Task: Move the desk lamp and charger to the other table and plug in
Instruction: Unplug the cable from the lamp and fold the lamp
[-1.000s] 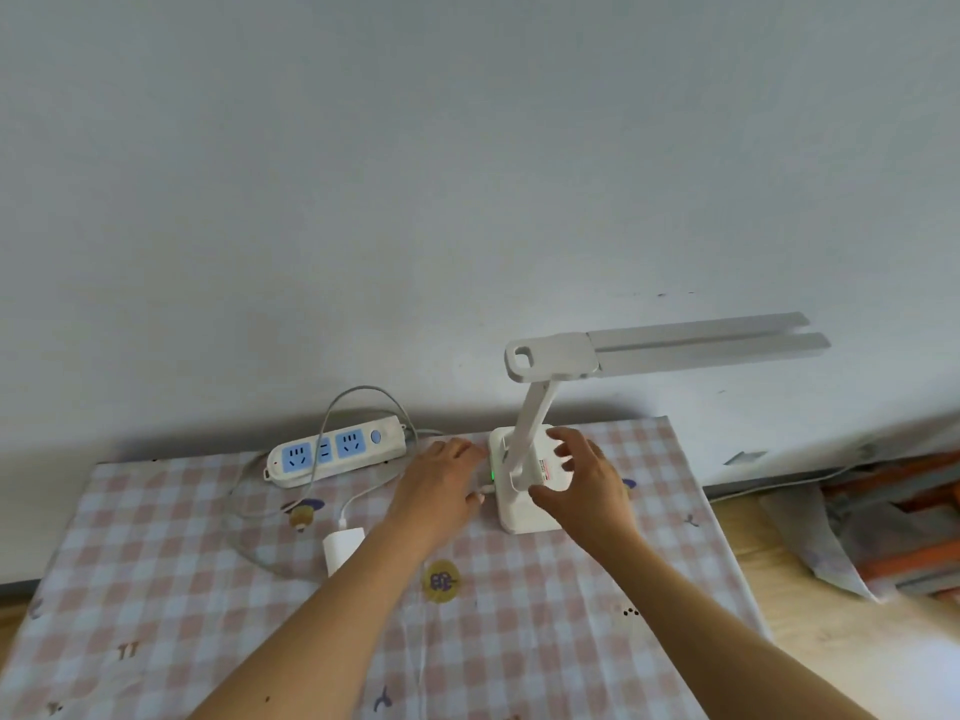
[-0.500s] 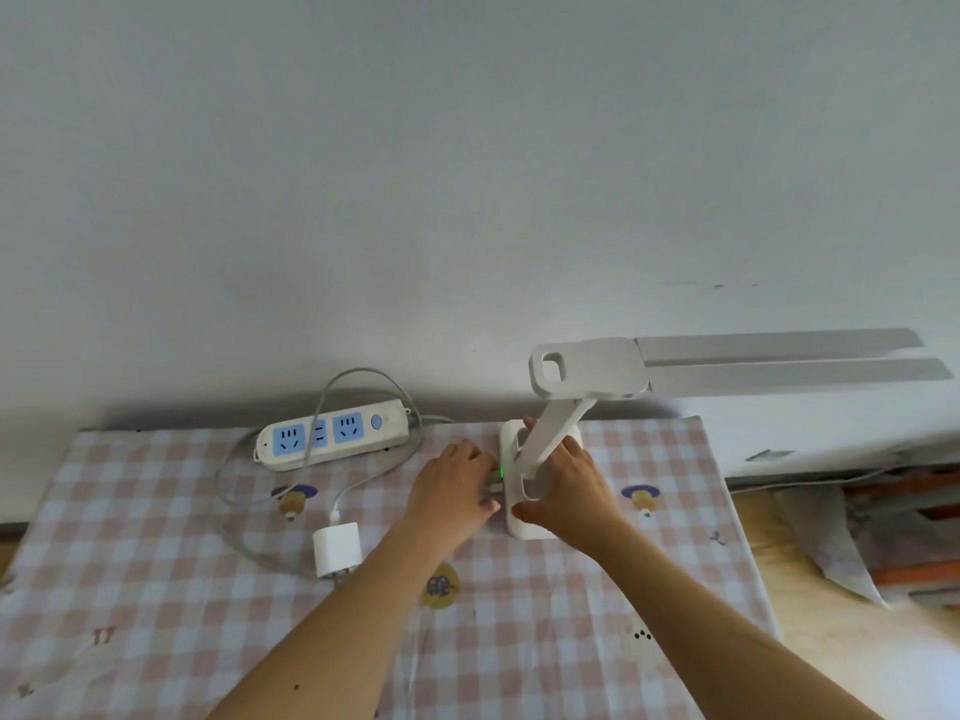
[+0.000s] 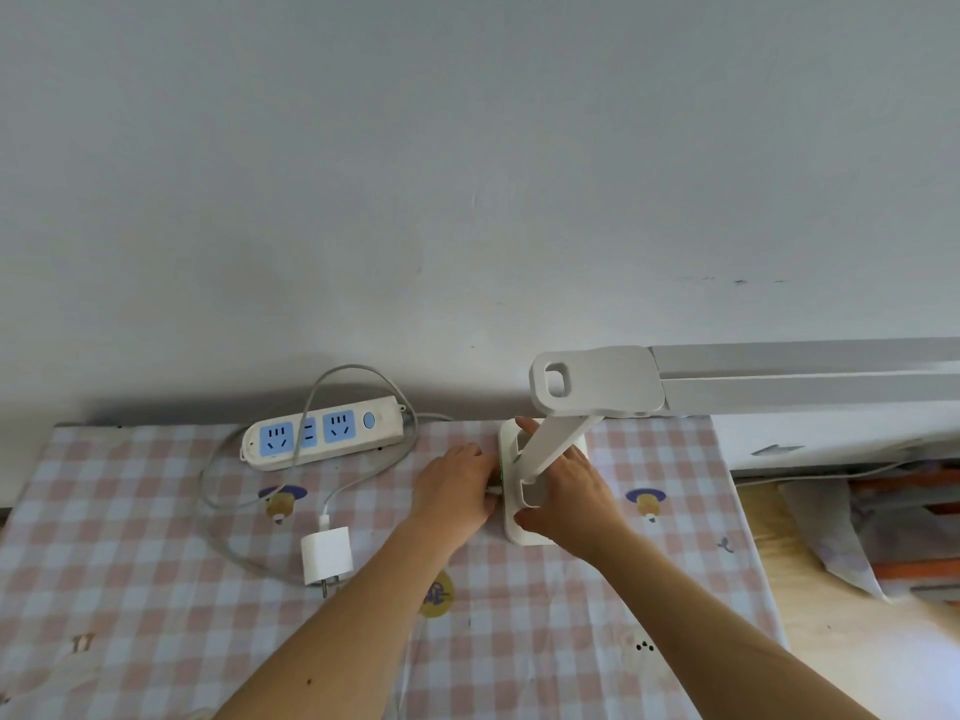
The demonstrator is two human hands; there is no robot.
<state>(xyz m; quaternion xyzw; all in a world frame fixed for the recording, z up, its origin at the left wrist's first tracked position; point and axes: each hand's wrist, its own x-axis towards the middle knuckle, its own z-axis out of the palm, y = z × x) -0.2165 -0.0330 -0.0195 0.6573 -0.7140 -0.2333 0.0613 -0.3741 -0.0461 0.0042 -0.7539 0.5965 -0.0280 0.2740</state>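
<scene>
Two hands now bear on the desk lamp (image 3: 597, 379). The right hand (image 3: 571, 491), which hovered spread a second ago, has clamped over the base. The left hand (image 3: 457, 485) pinches the cable plug (image 3: 494, 491) at the base's left edge, probably seating or pulling it. Left of the lamp, the charger (image 3: 327, 556) lies unplugged near the power strip (image 3: 322, 433). Slack cable (image 3: 363, 480) loops between them and could snag.
</scene>
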